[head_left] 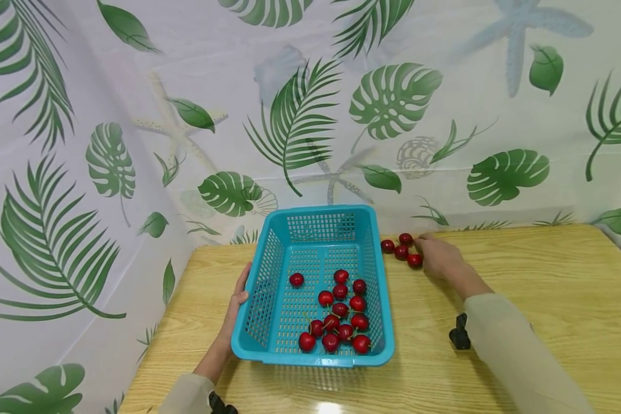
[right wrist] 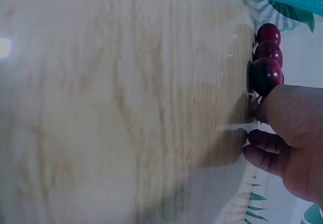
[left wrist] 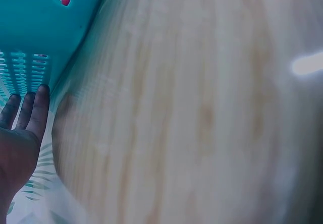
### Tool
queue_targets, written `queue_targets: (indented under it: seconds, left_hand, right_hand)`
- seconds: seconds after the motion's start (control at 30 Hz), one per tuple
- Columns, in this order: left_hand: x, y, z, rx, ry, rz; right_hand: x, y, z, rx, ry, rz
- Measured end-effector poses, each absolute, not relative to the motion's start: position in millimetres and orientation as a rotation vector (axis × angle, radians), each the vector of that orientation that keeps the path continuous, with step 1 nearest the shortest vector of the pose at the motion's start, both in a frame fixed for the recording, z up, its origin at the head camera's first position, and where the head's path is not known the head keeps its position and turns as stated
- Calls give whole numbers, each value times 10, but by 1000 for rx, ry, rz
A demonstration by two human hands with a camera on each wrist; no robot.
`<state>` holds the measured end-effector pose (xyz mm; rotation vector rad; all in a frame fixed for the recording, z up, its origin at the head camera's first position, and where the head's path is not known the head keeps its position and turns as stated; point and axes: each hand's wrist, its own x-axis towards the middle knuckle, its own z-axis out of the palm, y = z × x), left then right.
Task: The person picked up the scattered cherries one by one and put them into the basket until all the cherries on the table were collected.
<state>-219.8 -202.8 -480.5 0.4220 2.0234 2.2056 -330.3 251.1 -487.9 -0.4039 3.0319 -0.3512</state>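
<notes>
A blue plastic basket [head_left: 315,361] with slotted walls stands on the table, holding many dark red cherries [head_left: 339,310], most of them bunched toward its near right side. My left hand [head_left: 236,302] rests against the basket's left wall, its straight fingers [left wrist: 39,110] lying along the slotted side in the left wrist view. Beyond the basket's right rim, several loose cherries [head_left: 401,252] lie together on the tabletop. My right hand [head_left: 439,257] is just right of them, fingertips right at the nearest cherries [right wrist: 266,76], its other fingers loosely bent near the table.
The wooden table [head_left: 538,276] runs up to a wall hung with a leaf-patterned cloth [head_left: 310,115], directly behind the basket and the loose cherries. The same cloth covers the left side [head_left: 72,190]. Both sleeved wrists carry small black devices [head_left: 460,332].
</notes>
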Motion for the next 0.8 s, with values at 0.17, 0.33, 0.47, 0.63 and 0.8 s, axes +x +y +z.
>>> queue_targets:
  seconds: [0.17, 0.33, 0.47, 0.63, 0.8]
  left_hand:
    - [-2187, -2015, -4790, 425, 2032, 2202]
    - [-2176, -2007, -4777, 416, 2026, 2209]
    - [-2163, -2007, -4767, 406, 2021, 2212]
    - [-2156, -2007, -4758, 406, 2018, 2213]
    - [-2166, -2000, -4758, 417, 2025, 2208]
  right_hand:
    - [-3259, 2562, -4892, -425, 3095, -366]
    - [-3223, 2618, -4911, -410, 3143, -389]
    - [-3198, 2656, -4923, -370, 3149, -402]
    - [-3170, 2687, -4914, -331, 3149, -392]
    - [-3152, 2706, -4910, -300, 3141, -367]
